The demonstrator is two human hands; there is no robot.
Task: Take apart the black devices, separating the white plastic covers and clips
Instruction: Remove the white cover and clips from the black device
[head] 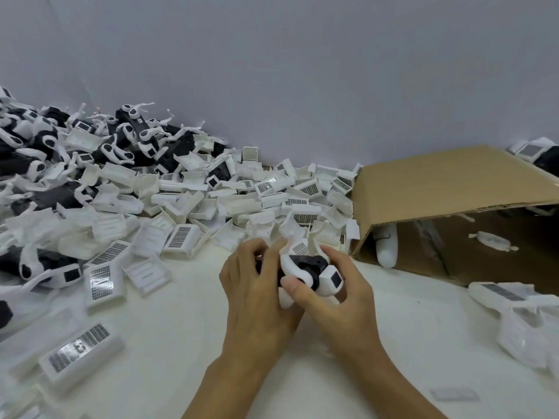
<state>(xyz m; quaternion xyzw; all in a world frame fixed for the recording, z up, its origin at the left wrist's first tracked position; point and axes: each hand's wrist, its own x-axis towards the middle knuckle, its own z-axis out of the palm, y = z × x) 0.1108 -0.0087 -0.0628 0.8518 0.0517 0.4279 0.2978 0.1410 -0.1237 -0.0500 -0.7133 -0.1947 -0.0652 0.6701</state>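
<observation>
Both hands hold one black device (311,265) wrapped in white plastic parts, just above the white table. My left hand (254,285) grips its left end, fingers curled over the top. My right hand (335,297) cups the right end, thumb pressed on the white clip (295,269) that arcs over the black body. A white cover with a dark square label (332,279) sits at the device's right tip. Another white piece with a grid label (298,243) sticks up behind the device.
A large heap of loose white covers (187,201) spreads across the left and middle. Behind it lie black devices with white clips (136,140). An open cardboard box (453,213) lies on its side at right. More white parts (511,300) rest at the right edge.
</observation>
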